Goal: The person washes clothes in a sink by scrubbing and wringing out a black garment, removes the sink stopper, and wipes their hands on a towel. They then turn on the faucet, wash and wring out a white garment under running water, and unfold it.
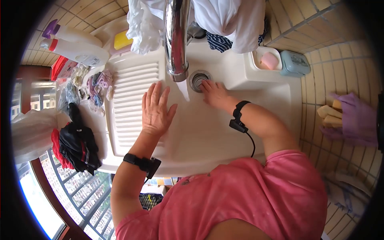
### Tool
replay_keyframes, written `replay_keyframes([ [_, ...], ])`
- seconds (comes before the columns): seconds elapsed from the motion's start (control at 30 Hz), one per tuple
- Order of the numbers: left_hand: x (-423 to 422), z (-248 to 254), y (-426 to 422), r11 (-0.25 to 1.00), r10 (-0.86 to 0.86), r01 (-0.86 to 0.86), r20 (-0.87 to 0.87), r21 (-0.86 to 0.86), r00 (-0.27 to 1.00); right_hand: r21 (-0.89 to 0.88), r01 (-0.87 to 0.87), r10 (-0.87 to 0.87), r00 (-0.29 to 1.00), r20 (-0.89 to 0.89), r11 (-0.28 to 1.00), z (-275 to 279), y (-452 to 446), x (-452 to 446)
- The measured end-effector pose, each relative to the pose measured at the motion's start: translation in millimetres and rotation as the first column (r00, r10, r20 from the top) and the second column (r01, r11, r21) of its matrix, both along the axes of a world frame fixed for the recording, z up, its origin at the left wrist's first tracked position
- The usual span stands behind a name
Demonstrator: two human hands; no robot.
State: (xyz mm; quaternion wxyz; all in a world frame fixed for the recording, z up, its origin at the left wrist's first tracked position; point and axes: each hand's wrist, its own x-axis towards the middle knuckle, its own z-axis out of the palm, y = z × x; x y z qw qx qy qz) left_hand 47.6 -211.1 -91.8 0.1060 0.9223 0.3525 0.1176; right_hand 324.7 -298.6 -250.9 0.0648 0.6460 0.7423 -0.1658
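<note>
My left hand (156,110) is spread flat at the right edge of the ridged washboard (134,94) of a white sink, holding nothing. My right hand (216,95) reaches into the basin with its fingers apart, and its fingertips touch the round metal drain (199,81). Whether they press on or into the drain is hard to see. Between my hands, water (183,90) runs from the chrome faucet (176,48). Both wrists carry black straps.
White cloths (224,20) hang behind the faucet. Bottles (78,50), a yellow block (122,40) and small laundry (96,88) lie left, with dark clothes (80,146) below. A soap dish holds pink soap (269,61) beside a blue box (295,63). Purple cloth (354,116) hangs on the right.
</note>
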Motion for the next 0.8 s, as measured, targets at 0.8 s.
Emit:
replay_keyframes([
  [0.8, -1, 0, -11, 0.999, 0.043, -0.043, -0.015, 0.007, 0.999, 0.044, 0.198, -0.153, 0.865, -0.478, 0.979, 167, -34, 5],
])
